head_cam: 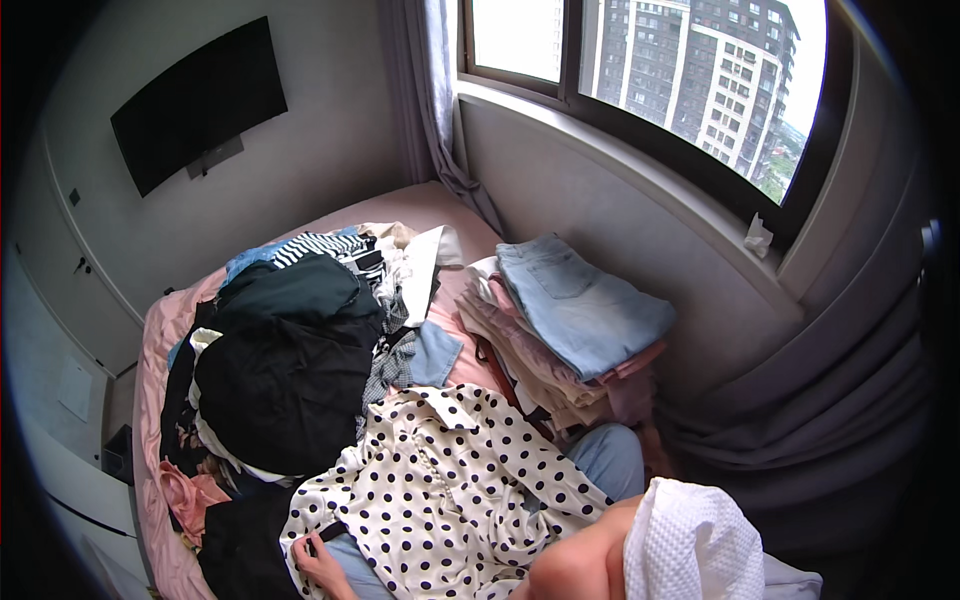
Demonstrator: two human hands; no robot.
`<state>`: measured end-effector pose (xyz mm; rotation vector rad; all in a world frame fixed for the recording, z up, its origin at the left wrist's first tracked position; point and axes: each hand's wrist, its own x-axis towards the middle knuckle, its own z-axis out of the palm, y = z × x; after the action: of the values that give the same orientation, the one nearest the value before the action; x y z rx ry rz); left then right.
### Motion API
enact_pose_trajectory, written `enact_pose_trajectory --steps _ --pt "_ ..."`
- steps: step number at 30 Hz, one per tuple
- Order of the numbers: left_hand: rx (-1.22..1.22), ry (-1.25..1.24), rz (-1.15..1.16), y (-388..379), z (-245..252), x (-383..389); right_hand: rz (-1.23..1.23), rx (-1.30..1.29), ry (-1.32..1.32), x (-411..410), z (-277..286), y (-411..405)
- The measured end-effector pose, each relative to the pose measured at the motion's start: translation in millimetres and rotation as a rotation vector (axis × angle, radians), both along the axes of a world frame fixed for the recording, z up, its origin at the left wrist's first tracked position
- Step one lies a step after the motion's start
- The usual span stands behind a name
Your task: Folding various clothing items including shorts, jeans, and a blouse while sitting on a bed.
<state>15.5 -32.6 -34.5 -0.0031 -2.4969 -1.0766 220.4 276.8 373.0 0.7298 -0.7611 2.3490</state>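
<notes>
A cream blouse with black polka dots (442, 480) lies spread over the person's lap, its collar towards the bed's far end and its front button row facing up. At the blouse's left sleeve edge, my left hand (321, 568) pinches the fabric between its fingers, beside a dark band. My right arm comes from a white waffle-textured sleeve (697, 544) at the lower right; it is bent, and its hand is out of view below the picture's edge. Legs in light blue jeans (615, 457) show beneath the blouse on both sides.
A loose heap of clothes with a black garment (289, 390) on top covers the bed's left side. Folded clothes, light blue jeans (581, 300) uppermost, are stacked by the window wall. The pink bed sheet (161, 330) shows at the edge. A grey curtain (810, 405) hangs at right.
</notes>
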Motion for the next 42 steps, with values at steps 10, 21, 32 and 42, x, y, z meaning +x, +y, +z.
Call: enact_pose_trajectory --steps 10,21,32,42 --pt "0.027 -0.043 0.006 -2.0 3.8 4.1 0.017 0.108 -0.24 11.6 20.5 5.3" --pt "0.031 -0.061 0.011 7.7 11.9 3.6 0.179 -0.085 0.033 -7.2 -15.0 6.2" --pt "0.049 -0.074 -0.035 3.7 5.5 0.9 -1.097 0.535 0.305 -10.9 -18.6 3.5" --pt "0.034 -0.06 0.003 7.6 8.5 3.9 -0.351 0.565 0.39 -2.9 -13.1 47.6"
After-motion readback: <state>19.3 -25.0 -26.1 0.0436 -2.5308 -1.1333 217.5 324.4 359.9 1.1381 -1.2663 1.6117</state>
